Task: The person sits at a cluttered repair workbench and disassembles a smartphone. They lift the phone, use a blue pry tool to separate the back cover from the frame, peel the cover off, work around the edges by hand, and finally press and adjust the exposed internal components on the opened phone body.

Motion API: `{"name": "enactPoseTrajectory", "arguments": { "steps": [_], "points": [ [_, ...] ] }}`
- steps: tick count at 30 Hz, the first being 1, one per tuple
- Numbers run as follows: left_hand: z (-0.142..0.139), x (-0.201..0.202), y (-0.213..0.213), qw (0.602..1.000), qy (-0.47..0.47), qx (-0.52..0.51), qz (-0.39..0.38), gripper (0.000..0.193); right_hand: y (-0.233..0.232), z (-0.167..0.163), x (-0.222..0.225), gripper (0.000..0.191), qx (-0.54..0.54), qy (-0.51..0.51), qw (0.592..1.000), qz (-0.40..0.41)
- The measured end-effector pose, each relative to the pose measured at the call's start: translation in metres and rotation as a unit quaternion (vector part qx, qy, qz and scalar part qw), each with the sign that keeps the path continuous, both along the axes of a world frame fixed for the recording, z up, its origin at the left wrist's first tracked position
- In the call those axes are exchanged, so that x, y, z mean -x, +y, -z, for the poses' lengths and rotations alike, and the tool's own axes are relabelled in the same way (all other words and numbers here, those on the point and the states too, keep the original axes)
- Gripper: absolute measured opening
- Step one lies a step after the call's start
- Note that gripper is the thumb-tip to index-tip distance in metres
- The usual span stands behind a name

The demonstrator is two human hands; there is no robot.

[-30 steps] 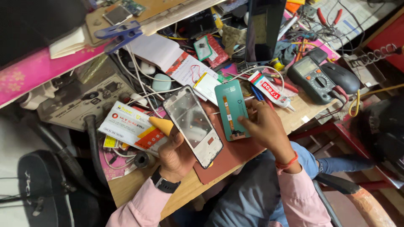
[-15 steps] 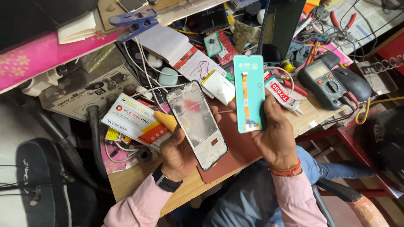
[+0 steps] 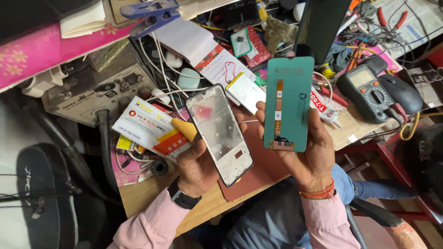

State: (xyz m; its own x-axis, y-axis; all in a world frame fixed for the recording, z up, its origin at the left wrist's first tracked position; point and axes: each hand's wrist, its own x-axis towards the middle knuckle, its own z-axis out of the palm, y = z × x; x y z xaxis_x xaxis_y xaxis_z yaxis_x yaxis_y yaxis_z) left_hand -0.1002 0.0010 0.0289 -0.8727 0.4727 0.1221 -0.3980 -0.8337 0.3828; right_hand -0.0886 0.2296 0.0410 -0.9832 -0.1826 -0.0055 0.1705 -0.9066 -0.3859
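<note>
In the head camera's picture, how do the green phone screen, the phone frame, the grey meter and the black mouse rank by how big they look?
Largest to smallest, as they look:
1. Green screen in the right hand and phone frame in the left hand: too alike to rank, and both are raised nearer the camera.
2. Grey meter
3. Black mouse

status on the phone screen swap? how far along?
Done: the phone frame looks stripped, with no screen in it. In hand: left hand holds the frame, right hand holds the teal-backed replacement display up, flex cable facing the camera. Left: display and frame are apart, so nothing is seated yet. A flat white battery lies on the bench, not fitted.
</note>
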Motion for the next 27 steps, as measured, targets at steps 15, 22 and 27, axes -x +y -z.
{"name": "enactPoseTrajectory", "arguments": {
  "steps": [15,22,27],
  "points": [
    [0.021,0.009,0.002,0.994,0.053,0.079,-0.058,0.077,0.001,0.007,-0.017,0.072,-0.376,0.231,0.889,0.122],
    [0.036,0.010,0.006,0.981,0.093,0.104,-0.133,0.078,0.013,0.026,-0.017,0.066,-0.440,0.241,0.859,0.102],
    [0.047,0.009,0.007,0.982,0.081,0.092,-0.141,0.078,0.016,0.033,-0.021,0.068,-0.478,0.237,0.841,0.087]
  ]
}}
